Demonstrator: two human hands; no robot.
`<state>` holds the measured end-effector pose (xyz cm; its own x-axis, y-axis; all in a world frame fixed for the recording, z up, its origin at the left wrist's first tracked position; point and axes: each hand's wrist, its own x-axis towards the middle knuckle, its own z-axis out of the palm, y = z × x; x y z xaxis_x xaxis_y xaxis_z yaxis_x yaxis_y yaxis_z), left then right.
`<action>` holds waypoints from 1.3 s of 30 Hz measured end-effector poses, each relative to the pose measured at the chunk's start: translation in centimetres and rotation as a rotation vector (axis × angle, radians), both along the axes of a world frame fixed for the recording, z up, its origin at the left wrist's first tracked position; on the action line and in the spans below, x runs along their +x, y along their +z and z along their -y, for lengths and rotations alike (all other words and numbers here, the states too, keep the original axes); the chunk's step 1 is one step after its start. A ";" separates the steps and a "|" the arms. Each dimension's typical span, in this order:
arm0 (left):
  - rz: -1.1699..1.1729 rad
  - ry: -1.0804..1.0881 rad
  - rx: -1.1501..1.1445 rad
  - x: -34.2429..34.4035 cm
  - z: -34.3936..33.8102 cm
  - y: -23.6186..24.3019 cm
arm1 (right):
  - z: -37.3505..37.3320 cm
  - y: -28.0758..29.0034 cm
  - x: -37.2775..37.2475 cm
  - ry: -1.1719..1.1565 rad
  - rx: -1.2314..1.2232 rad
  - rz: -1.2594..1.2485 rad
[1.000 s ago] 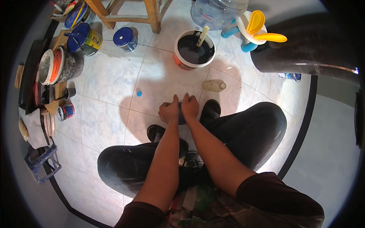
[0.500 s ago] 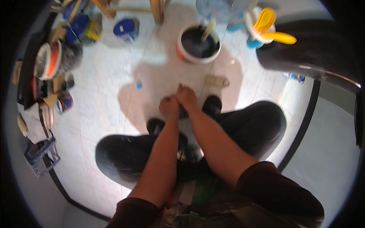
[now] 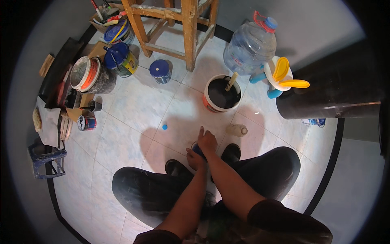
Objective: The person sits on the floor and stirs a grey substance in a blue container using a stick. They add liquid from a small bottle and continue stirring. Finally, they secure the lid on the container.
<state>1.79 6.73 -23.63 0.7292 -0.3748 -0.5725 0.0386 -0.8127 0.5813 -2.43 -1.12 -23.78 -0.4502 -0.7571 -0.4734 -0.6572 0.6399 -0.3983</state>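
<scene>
Between my shoes, a small dark blue can-like container (image 3: 198,149) shows in part between my hands; the rest of it is covered. My left hand (image 3: 195,159) is closed around its near left side. Over its right side my right hand (image 3: 207,142) is curled, thumb pointing away from me, fingertips hidden. A clear bottle (image 3: 237,130) lies on the floor just right of my right hand. To the left is a small blue cap (image 3: 164,127). Farther off stands a white-rimmed bucket (image 3: 209,106) of black liquid, with a pale handle (image 3: 231,81) sticking out.
A large water jug (image 3: 250,49), a white holder with yellow scoops (image 3: 294,83) and a dark cylinder (image 3: 329,89) stand right. A wooden stool (image 3: 189,36) and a blue-lidded tub (image 3: 160,71) are at the back. Stacked buckets (image 3: 91,77), paint cans and a blue plastic frame (image 3: 48,160) line the left.
The view has tilted up, so the floor things sit lower and more of the stool and jug shows. My hands stay together; the blue container between them is now easier to see.
</scene>
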 end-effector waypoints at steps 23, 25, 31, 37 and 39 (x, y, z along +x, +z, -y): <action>0.227 -0.451 -0.110 1.0 4.3 -1.0 | 2.5 -1.8 -2.7 0.134 -0.395 0.096; 0.248 -0.468 -0.122 2.0 4.2 -1.3 | 1.6 -0.6 -1.9 0.094 -0.474 0.061; 0.185 -0.473 -0.108 2.1 4.5 -0.9 | -2.3 -2.0 -2.0 0.063 -0.475 0.099; 0.243 -0.460 -0.134 2.5 4.7 -2.8 | -1.9 -1.8 -2.1 -0.138 -0.467 0.314; 0.261 -0.457 -0.181 2.7 3.4 -2.8 | -3.8 -2.1 -1.8 -0.265 -0.439 0.273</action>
